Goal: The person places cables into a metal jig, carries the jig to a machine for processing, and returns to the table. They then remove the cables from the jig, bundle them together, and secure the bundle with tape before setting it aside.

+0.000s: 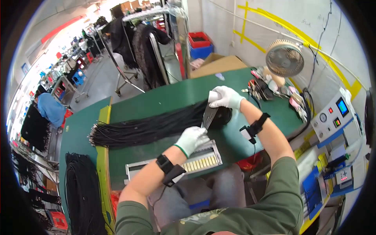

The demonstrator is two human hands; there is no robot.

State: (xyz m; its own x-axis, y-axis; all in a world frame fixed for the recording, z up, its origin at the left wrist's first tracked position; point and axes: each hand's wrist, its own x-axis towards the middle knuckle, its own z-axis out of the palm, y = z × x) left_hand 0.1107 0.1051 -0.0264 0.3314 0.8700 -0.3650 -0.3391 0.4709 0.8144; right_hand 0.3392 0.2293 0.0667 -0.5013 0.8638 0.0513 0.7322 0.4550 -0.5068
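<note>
Green tabletop (172, 98) stands beside a white wall (217, 27) and fan (284, 58), black cords (156, 124) lying along it. The right hand (226, 97) clamps a white cylinder (214, 96); the left hand (192, 140) meets thin strands (209, 115) near a metal tray (217, 153), its grip unclear.

No text can be read, wall handwriting (305, 21) included.
</note>
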